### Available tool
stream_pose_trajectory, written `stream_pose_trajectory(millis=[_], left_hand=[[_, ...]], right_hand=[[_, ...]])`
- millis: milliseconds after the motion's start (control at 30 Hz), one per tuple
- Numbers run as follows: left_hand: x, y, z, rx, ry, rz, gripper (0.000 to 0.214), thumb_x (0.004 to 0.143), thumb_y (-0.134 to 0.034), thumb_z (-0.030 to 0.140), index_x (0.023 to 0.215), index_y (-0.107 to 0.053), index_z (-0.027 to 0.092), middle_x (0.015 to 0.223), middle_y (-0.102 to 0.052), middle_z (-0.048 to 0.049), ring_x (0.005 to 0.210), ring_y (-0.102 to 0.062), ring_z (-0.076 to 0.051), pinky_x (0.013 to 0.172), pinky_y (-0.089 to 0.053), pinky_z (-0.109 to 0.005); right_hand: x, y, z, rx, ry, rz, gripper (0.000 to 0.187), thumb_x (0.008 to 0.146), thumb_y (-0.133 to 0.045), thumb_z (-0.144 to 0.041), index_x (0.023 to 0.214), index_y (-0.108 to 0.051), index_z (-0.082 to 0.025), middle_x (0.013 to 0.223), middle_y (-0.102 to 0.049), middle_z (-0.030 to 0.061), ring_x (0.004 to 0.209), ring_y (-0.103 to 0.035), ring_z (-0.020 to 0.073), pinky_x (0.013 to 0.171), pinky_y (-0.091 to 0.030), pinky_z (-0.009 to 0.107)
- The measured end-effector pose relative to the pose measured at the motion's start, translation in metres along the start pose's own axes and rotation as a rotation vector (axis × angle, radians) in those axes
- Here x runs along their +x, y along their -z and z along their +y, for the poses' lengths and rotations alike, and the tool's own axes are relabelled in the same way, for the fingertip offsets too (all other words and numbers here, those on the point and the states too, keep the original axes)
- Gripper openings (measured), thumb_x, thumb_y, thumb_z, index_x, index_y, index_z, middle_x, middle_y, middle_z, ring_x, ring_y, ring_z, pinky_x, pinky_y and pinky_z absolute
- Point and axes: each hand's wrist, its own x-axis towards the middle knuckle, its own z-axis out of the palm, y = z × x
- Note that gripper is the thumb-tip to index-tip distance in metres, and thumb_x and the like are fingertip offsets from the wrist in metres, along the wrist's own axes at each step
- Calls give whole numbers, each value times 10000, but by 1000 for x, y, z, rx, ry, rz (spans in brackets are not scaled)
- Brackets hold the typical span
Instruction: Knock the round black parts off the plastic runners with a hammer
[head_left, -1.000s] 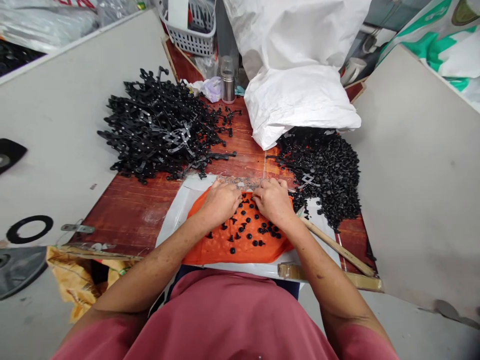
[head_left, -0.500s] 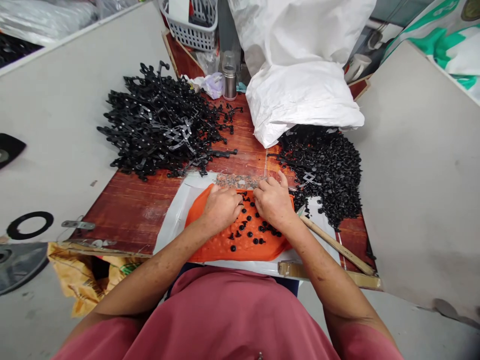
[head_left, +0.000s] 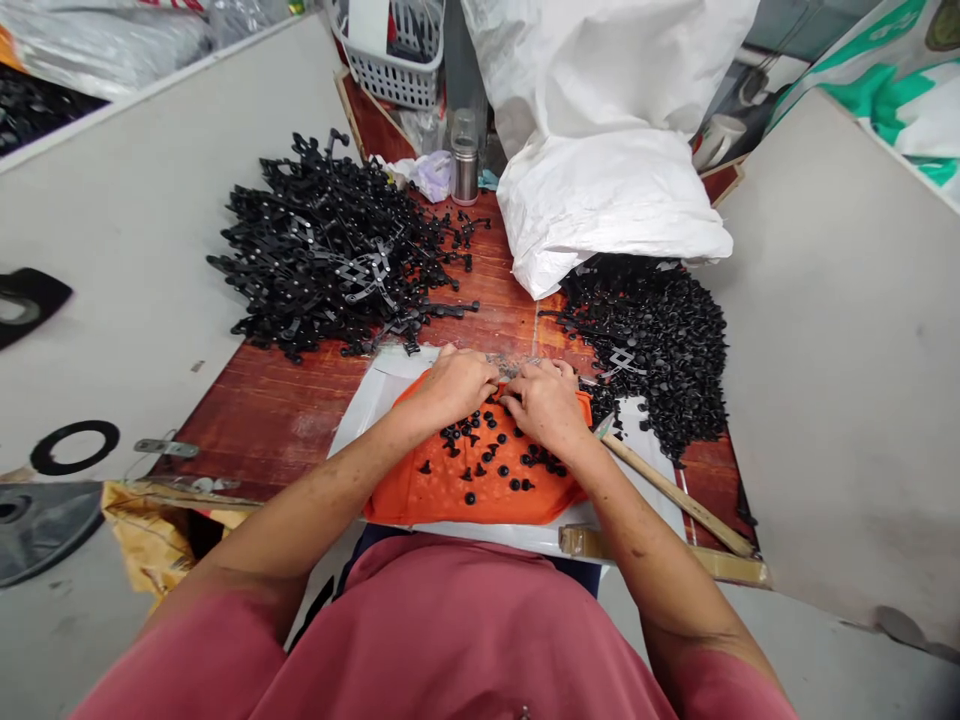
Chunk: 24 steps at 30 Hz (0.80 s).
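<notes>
My left hand (head_left: 463, 384) and my right hand (head_left: 549, 402) are close together over the far edge of an orange cloth (head_left: 412, 500). The fingers of both are curled inward, almost meeting. Whatever lies between the fingertips is too small and hidden to make out. Small black mushroom-shaped plugs (head_left: 470, 498) are scattered on the cloth below my hands. Right of my right hand rises a heap of small black plastic parts (head_left: 667, 350), with a metal scissor linkage (head_left: 622, 362) on its near side. A pile of black jointed linkages (head_left: 315, 250) fills the table's left side.
A hammer (head_left: 675, 495) with a wooden handle lies at the right. Behind the right heap stands a large white sack (head_left: 615, 190). A glass-topped metal flask (head_left: 464, 170) and a grey plastic basket (head_left: 397, 75) are at the back. Grey panels (head_left: 840, 350) flank the table.
My left hand has moved away from me and slightly right, uncovering more plugs on the cloth. My right hand's fingers have curled in towards the left. The view has shifted slightly.
</notes>
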Motion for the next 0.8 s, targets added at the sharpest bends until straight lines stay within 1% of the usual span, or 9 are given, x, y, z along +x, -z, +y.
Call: stream_pose_trajectory(millis=[100, 167, 267, 433, 500, 567, 667, 733, 800], left_hand=[[10, -1, 3, 39, -38, -14, 246, 937, -528, 204, 916, -773, 196, 956, -750, -109, 970, -677, -286, 848, -396, -425], [14, -2, 5, 70, -68, 3, 249, 938, -525, 209, 905, -769, 182, 955, -749, -123, 959, -679, -292, 839, -392, -430], [19, -1, 11, 118, -111, 8, 245, 935, -524, 208, 913, -766, 175, 952, -756, -125, 936, -682, -281, 838, -390, -429], [21, 5, 23, 156, -166, -36, 262, 948, -504, 192, 937, -763, 154, 985, -763, -141, 936, -683, -282, 867, -383, -438], [22, 9, 18, 129, -151, -31, 301, 983, -464, 214, 938, -756, 154, 978, -760, -138, 941, -683, -286, 854, -380, -432], [22, 15, 7, 81, -101, 9, 341, 1016, -421, 245, 967, -749, 168, 991, -758, -121, 959, -683, -280, 840, -380, -419], [16, 22, -14, 34, -18, 59, 319, 1011, -441, 270, 996, -750, 193, 997, -755, -92, 962, -684, -268, 820, -382, -401], [9, 23, -23, 14, -7, 26, 252, 968, -513, 270, 966, -758, 211, 969, -754, -73, 939, -684, -260, 809, -383, -390], [2, 20, -25, 0, -34, -20, 201, 929, -558, 253, 932, -757, 226, 954, -752, -59, 943, -685, -255, 813, -385, -383]], right_hand=[[2, -2, 3, -11, -50, 2, 269, 975, -556, -277, 837, -784, -237, 985, -728, 96, 989, -529, 274, 908, -324, 454], [1, -1, 6, -20, -87, 14, 271, 977, -548, -280, 848, -781, -227, 999, -721, 113, 988, -522, 282, 880, -316, 453], [-1, 1, 11, -20, -120, 32, 260, 983, -549, -289, 882, -781, -226, 1014, -706, 114, 992, -519, 284, 860, -308, 447], [-4, 4, 16, -3, -148, 64, 240, 987, -559, -271, 904, -783, -239, 1005, -693, 95, 1000, -516, 275, 865, -294, 432], [-6, 6, 18, 0, -159, 84, 238, 992, -552, -255, 937, -783, -233, 1017, -688, 100, 1010, -510, 277, 882, -286, 435], [-8, 8, 17, 9, -157, 99, 235, 998, -551, -245, 964, -784, -237, 1008, -683, 96, 1014, -504, 274, 904, -278, 436], [-8, 7, 14, 40, -57, 114, 221, 1005, -569, -253, 1003, -790, -259, 985, -679, 81, 992, -498, 262, 922, -271, 431], [-5, 3, 9, 54, 33, 115, 203, 1002, -592, -276, 998, -794, -259, 988, -675, 78, 981, -488, 258, 917, -271, 426], [-1, -2, 3, 54, 96, 109, 184, 993, -617, -300, 986, -795, -256, 996, -668, 75, 989, -478, 257, 909, -273, 422]])
